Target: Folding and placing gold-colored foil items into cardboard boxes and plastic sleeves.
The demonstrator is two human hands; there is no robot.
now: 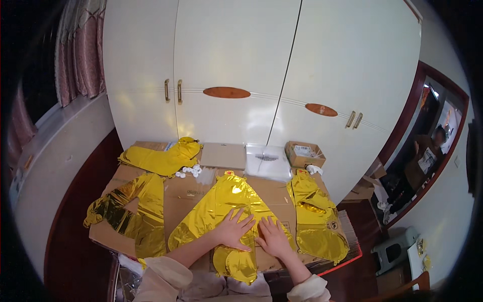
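Note:
A flat, uninflated gold foil balloon [201, 221] is spread over the cardboard in front of me, its narrow tab pointing away. My left hand [234, 230] lies on its middle with the fingers spread. Close beside it, my right hand [274, 238] rests palm down near the balloon's right part, fingers stretched out. Neither hand grips anything. Other flat gold foil balloons surround this one: a bent one [148, 211] to the left, a curved one [161, 158] at the back left, and another [319, 226] at the right.
Behind the balloons are small white round pieces [188, 171], a grey-brown flat board [223, 156], a clear plastic package [268, 162] and a small cardboard box [305, 153]. A white wardrobe [226, 55] stands behind. A grey stool [395, 250] is at right; a person [426, 153] appears in the doorway.

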